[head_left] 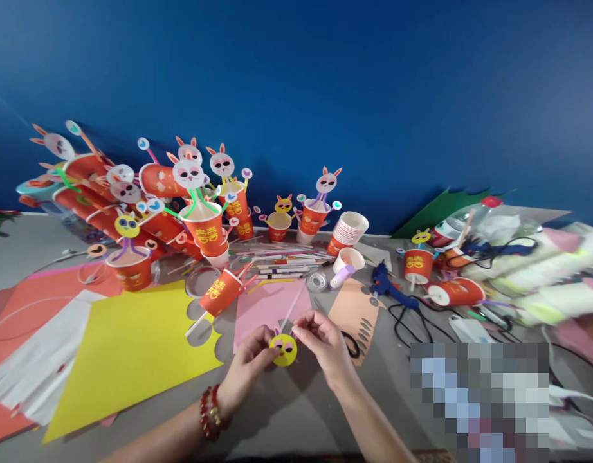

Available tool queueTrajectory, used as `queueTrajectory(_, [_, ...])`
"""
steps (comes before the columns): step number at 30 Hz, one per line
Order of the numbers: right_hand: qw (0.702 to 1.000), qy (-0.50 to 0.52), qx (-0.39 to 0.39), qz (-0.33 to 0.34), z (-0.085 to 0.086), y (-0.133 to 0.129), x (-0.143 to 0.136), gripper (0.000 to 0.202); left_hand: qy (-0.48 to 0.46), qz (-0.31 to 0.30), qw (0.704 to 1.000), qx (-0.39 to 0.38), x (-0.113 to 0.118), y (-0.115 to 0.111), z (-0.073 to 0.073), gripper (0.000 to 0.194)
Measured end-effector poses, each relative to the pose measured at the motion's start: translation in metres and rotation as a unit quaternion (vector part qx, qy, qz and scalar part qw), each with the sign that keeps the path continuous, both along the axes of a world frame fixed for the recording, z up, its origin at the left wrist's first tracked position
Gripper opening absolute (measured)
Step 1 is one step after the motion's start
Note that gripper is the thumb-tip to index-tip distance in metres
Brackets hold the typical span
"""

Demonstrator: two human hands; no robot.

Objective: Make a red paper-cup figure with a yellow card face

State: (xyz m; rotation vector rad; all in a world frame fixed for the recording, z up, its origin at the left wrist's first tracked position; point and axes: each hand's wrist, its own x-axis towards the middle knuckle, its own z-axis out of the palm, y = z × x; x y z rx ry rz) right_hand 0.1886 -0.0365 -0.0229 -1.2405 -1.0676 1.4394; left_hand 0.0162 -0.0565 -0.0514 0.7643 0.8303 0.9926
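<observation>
A round yellow paper rabbit face (283, 351) with pink-lidded eyes is held low over the grey table. My left hand (255, 352) pinches its left edge between thumb and fingers. At its upper right edge, the closed fingertips of my right hand (320, 337) hold a small ear-like piece, mostly hidden by the fingers. One pink ear (277, 330) shows at the top of the face. Just beyond my hands lies a pink paper sheet (270, 302), and a red paper cup (222, 290) with pipe cleaners and a white stick lies tipped to its left.
Yellow cut card (146, 347) covers the left side. Finished cup rabbits (202, 222) crowd the back left by the blue wall. Several pens (287, 262), stacked cups (349, 228), a tape roll (317, 281) and orange card (357, 315) lie ahead. A blue glue gun (390, 289) with black cable sits right.
</observation>
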Motion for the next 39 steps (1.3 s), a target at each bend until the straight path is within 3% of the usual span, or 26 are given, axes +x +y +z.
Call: queueTrajectory(39, [1.000, -0.011, 0.005, 0.003, 0.0052, -0.0041, 0.0001, 0.032, 0.034, 0.006, 0.999, -0.016, 0.0014, 0.0025, 0.0021, 0.034])
